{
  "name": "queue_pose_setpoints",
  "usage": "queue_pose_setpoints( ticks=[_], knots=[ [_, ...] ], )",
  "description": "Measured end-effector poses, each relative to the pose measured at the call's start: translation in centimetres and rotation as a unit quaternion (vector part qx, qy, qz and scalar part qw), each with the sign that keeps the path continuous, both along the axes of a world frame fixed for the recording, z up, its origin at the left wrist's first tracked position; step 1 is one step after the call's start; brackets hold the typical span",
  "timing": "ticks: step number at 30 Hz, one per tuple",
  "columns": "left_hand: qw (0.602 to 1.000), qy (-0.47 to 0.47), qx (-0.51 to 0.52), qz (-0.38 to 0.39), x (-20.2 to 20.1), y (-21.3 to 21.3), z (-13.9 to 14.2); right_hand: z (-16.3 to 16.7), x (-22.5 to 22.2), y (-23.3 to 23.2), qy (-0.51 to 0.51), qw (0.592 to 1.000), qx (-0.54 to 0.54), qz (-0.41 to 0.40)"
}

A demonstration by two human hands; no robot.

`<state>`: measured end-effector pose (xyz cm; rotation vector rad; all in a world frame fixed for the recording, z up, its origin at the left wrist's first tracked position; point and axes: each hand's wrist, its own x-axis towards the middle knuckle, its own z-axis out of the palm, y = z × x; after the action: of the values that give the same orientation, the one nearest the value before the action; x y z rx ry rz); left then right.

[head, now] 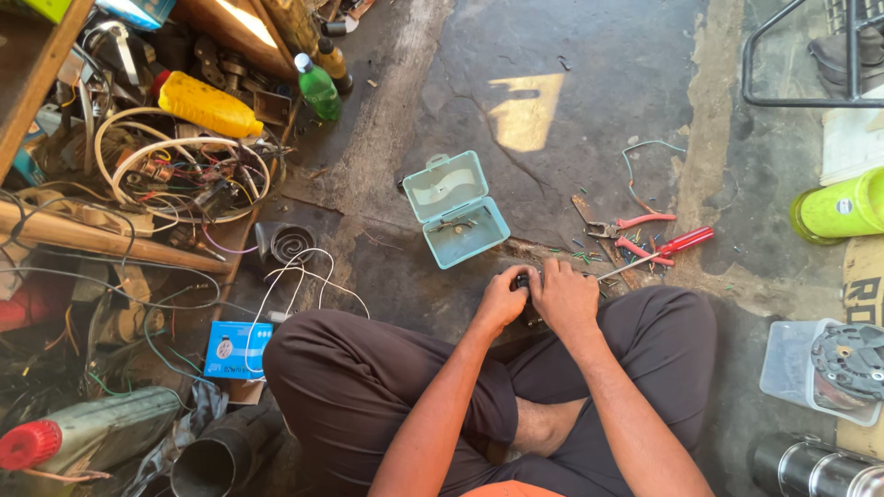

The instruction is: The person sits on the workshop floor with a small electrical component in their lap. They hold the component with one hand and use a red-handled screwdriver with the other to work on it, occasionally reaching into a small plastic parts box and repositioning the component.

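I sit cross-legged on a dark concrete floor. My left hand (502, 301) and my right hand (565, 296) close together around a small black part (523, 280) held just above the floor in front of my knees; most of it is hidden by my fingers. An open pale-blue plastic case (457, 209) lies a little beyond my hands. To the right of my hands lie red-handled pliers (635, 235) and a red-handled screwdriver (663, 250), with snipped wire bits around them.
A heap of wires, coils and scrap (175, 175) with a yellow bottle (209, 105) and green bottle (319, 88) fills the left. A blue box (237, 350) sits by my left knee. At right are a lime-green container (843, 210), a clear tub with a metal part (829, 368), and a metal cylinder (810, 469).
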<state>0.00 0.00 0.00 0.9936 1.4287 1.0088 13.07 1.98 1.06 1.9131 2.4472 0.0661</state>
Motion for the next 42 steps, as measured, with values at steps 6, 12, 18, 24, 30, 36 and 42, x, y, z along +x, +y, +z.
queue_pose_setpoints(
  ticks=[6, 12, 18, 24, 30, 36, 42],
  knots=[
    [0.998, -0.003, -0.056, -0.003, 0.2, -0.1, -1.4, 0.3, -0.6, -0.1, 0.01, 0.993, 0.096, 0.064],
    [0.998, 0.01, -0.069, 0.003, 0.6, -0.2, -3.0, 2.1, -0.8, -0.4, 0.009, 0.999, 0.028, 0.024],
    [0.997, -0.003, -0.071, 0.006, 0.8, -0.2, -3.9, 2.2, -1.2, -0.7, 0.01, 0.992, 0.097, 0.075],
    [0.997, 0.006, -0.071, 0.014, 1.0, -0.3, -4.1, 1.5, -1.6, 0.0, -0.034, 0.996, 0.074, 0.045],
    [0.996, -0.01, -0.084, 0.022, 1.0, -0.4, -3.8, 2.4, -1.1, -0.2, 0.014, 0.999, 0.023, 0.017],
    [0.995, -0.006, -0.103, 0.019, 1.0, -0.5, -3.5, 1.9, -1.1, -0.7, -0.008, 0.99, 0.118, 0.07],
    [0.995, 0.006, -0.092, 0.026, 1.0, -0.4, -3.2, 1.2, -0.9, 0.0, -0.041, 0.998, 0.03, 0.04]
  ],
)
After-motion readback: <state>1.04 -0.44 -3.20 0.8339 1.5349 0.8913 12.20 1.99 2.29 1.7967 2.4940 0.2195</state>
